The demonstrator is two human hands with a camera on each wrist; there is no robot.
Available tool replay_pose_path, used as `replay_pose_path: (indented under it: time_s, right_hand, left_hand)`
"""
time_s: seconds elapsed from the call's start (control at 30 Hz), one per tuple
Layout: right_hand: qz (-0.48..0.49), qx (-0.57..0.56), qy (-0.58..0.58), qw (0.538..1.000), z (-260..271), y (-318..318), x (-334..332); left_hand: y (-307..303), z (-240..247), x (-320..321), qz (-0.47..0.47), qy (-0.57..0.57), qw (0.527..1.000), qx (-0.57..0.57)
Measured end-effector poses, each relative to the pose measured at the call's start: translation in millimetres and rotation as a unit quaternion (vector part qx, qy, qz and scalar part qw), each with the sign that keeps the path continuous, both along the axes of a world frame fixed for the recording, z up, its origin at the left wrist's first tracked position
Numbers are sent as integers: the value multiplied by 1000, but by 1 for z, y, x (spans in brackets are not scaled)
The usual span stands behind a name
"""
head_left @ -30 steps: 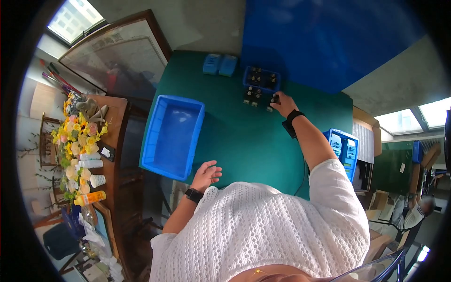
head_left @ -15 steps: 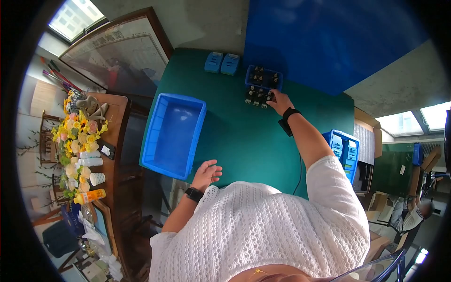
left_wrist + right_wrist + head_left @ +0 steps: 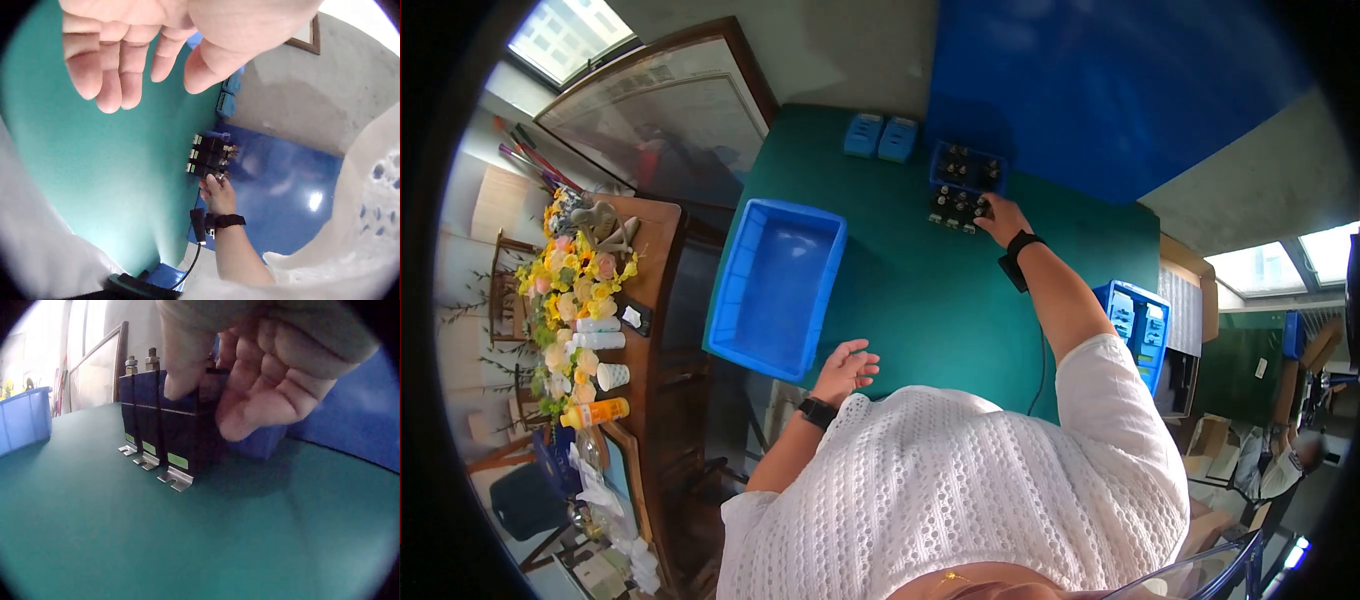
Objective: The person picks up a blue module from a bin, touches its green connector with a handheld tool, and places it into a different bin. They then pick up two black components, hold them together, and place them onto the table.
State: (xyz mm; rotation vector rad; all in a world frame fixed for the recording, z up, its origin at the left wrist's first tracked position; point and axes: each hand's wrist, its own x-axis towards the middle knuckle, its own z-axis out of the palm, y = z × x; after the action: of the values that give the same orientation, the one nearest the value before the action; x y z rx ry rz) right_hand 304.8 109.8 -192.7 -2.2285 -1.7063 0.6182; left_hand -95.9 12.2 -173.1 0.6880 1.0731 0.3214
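Observation:
My right hand (image 3: 1005, 217) is at the far side of the green table, its thumb and fingers pinching the upper part of a black block (image 3: 179, 434) with a green label and a slotted metal foot. Left of it in the right wrist view, two similar blocks, a middle one (image 3: 147, 412) and an end one (image 3: 128, 411), stand upright in a row, bolt terminals on top. Behind the row is a small blue bin (image 3: 1003, 182) with several more bolt-topped black pieces. My left hand (image 3: 181, 25) hovers palm-up near the table's front edge, fingers loosely bent, holding nothing.
A large blue bin (image 3: 836, 262) stands at the table's left. Two blue boxes (image 3: 897, 140) lie at the back. On the right is a blue crate (image 3: 1110, 292) with blue items inside. A blue panel (image 3: 1100, 90) rises behind the table (image 3: 920, 300).
My right hand has moved left with the black block, closing the gap to the other two so they form a row. The left hand stays in place; the head view has shifted slightly.

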Motion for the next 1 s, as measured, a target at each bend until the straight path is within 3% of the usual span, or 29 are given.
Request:
replay_pose_path:
  time_s: [0.1, 0.2, 0.4, 0.43, 0.53, 0.63, 0.87, 1.0]
  right_hand:
    - [-21, -33, 38, 999, 7, -1, -1]
    - [-27, -46, 3, 999, 8, -1, -1]
    - [-121, 42, 78, 989, 16, -42, 2]
    - [-87, 80, 35, 992, 0, -54, 8]
    - [-51, 27, -29, 998, 19, -94, -11]
    - [-65, 58, -36, 996, -14, -141, -33]
    - [-65, -99, -53, 992, 5, -219, -102]
    - [-80, -177, -49, 980, 15, -233, -118]
  left_hand:
    - [0, 5, 3, 0, -5, 1000, 5]
    - [3, 17, 7, -7, -15, 999, 35]
    - [17, 65, 19, -30, -31, 988, 148]
    - [19, 71, 21, -36, -38, 985, 162]
    - [29, 86, 24, -63, -52, 977, 199]
    - [42, 96, 29, -84, -60, 967, 235]
    - [133, 115, 71, -134, 28, 886, 443]
    - [210, 80, 106, -165, 137, 841, 496]
